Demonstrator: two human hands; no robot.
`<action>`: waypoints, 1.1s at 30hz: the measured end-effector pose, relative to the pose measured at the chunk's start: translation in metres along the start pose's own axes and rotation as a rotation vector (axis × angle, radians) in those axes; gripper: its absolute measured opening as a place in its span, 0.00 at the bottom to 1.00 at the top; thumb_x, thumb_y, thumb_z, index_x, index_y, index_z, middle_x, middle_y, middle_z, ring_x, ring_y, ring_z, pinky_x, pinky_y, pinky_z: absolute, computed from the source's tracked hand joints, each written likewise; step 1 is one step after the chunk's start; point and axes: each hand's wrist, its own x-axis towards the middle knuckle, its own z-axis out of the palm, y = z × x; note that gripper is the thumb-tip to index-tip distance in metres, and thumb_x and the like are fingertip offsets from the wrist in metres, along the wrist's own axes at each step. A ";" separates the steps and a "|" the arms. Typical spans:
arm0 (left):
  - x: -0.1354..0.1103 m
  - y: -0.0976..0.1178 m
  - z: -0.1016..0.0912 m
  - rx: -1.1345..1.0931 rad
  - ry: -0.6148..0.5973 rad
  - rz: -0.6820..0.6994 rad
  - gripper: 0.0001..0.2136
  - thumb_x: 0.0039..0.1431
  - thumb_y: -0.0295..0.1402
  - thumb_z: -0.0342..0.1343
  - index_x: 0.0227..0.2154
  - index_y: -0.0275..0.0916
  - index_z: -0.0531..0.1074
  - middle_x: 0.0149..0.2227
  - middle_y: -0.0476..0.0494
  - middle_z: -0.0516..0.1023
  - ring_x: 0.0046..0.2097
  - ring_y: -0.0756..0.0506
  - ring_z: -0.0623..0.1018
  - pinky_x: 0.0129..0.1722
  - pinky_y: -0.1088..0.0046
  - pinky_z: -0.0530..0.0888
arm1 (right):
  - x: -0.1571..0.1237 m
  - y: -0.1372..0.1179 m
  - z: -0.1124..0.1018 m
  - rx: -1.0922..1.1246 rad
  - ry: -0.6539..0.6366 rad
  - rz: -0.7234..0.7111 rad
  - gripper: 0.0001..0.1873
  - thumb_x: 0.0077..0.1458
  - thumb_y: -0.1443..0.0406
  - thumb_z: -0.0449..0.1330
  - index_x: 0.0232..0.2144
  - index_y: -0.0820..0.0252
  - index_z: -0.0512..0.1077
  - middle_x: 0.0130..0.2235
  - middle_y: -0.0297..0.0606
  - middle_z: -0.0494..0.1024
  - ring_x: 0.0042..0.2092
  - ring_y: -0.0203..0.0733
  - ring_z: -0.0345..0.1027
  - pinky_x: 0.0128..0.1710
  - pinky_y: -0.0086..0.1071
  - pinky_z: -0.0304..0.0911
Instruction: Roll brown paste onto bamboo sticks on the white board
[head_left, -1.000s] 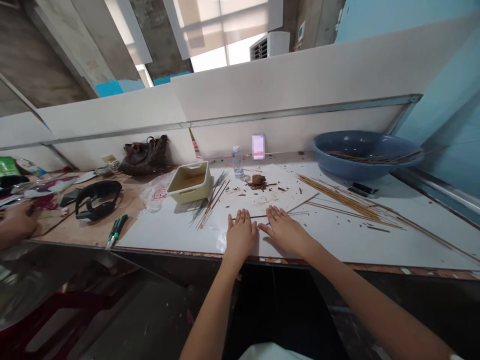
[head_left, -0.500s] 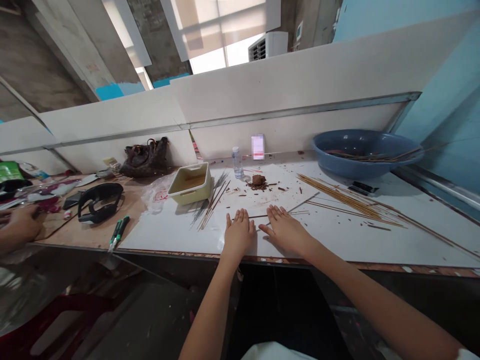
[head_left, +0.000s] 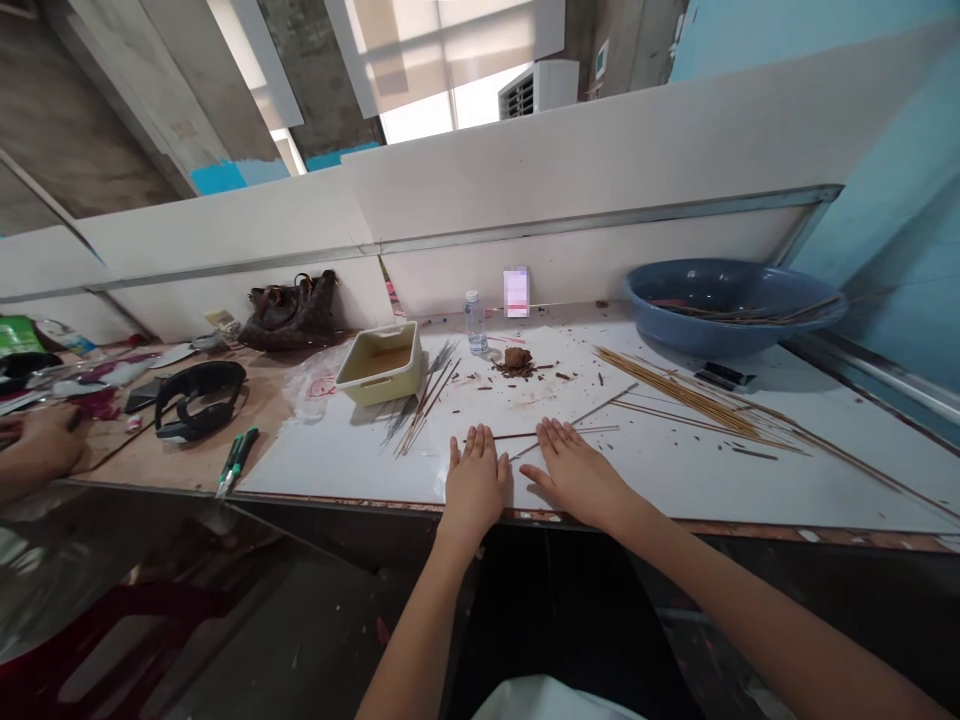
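Left hand (head_left: 477,484) and right hand (head_left: 576,470) lie flat and unclenched on a dark stick (head_left: 516,436), in front of the brown lump (head_left: 517,358).

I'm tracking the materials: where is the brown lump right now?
In the head view, the brown lump sits near the centre, beyond the left hand and right hand, just right of the clear bottle.

The near stick (head_left: 515,436) is showing dark brown, the far lump (head_left: 517,357) lighter brown; the right basin (head_left: 705,336) is showing blue, the left tub (head_left: 390,388) pale yellow-green.
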 end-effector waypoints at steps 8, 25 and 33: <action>0.019 0.005 -0.006 -0.013 -0.018 -0.083 0.30 0.80 0.36 0.38 0.77 0.24 0.60 0.77 0.25 0.63 0.80 0.34 0.62 0.81 0.43 0.51 | 0.017 0.011 -0.008 0.008 -0.045 -0.012 0.49 0.77 0.41 0.40 0.80 0.75 0.54 0.78 0.64 0.58 0.81 0.61 0.49 0.80 0.57 0.44; -0.001 0.005 0.000 0.001 0.079 -0.104 0.30 0.80 0.39 0.40 0.77 0.31 0.63 0.77 0.31 0.64 0.83 0.30 0.50 0.80 0.34 0.44 | 0.004 0.010 -0.004 0.014 -0.024 -0.019 0.53 0.75 0.37 0.39 0.79 0.76 0.53 0.78 0.64 0.57 0.81 0.62 0.48 0.81 0.57 0.44; -0.003 0.001 -0.005 -0.016 0.042 -0.116 0.29 0.80 0.38 0.39 0.77 0.35 0.64 0.78 0.35 0.64 0.83 0.28 0.49 0.79 0.29 0.43 | 0.004 0.010 -0.008 0.006 -0.048 -0.013 0.54 0.75 0.37 0.37 0.78 0.79 0.57 0.78 0.66 0.57 0.81 0.62 0.49 0.81 0.55 0.44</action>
